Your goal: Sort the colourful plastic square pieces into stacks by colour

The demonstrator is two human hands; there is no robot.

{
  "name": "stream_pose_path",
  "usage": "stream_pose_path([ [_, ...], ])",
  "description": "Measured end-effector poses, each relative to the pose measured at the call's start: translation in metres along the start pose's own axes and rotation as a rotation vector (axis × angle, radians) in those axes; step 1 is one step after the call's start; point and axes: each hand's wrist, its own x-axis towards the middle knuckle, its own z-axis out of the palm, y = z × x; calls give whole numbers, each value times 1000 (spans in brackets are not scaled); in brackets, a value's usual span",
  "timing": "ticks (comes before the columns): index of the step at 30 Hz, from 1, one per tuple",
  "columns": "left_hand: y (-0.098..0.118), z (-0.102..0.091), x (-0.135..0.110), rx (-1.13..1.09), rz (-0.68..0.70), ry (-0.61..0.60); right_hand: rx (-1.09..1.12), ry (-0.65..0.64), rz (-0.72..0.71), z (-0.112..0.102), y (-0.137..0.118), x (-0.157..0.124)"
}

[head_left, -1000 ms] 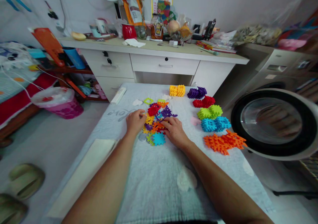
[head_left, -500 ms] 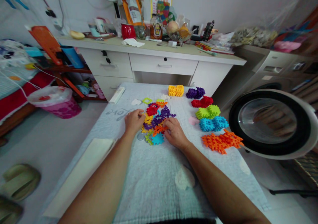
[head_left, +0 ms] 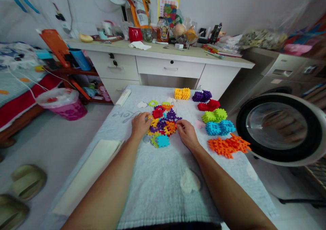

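Observation:
A loose pile of interlocking plastic building pieces in mixed colours lies on the cloth between my hands. My left hand rests at the pile's left edge, thumb and forefinger apart beside a yellow piece. At the opposite edge is my right hand, its fingers bent together close to an orange piece and a purple piece. Whatever its fingertips pinch, if anything, is hidden. A red piece sits on top of the pile, and a flat blue piece lies at its near side.
Along the right side stand joined groups: yellow, purple, red, green, blue and orange. A white box lies at the far left of the cloth. The washing machine's round door stands open.
My right hand has drawn back to the right from the orange piece, which now shows flat on the pile. My left hand stays at the left edge. The whole view has shifted slightly.

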Motion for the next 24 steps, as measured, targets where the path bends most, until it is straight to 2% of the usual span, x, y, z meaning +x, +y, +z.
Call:
stream_pose_path([
  [6, 0, 0, -3, -6, 25, -6, -176, -45, -116, 2, -4, -2],
  [12, 1, -1, -3, 24, 25, -18, -328, -79, -70, 11, -12, -1],
  [16, 2, -1, -2, 51, 25, -31, -352, -87, -78, 5, -17, 0],
  [20, 2, -1, -2, 76, 31, -32, -441, -176, -93, 0, -23, -2],
  [24, 1, 0, -3, 62, 35, -27, -520, -221, -72, 4, -32, -5],
])
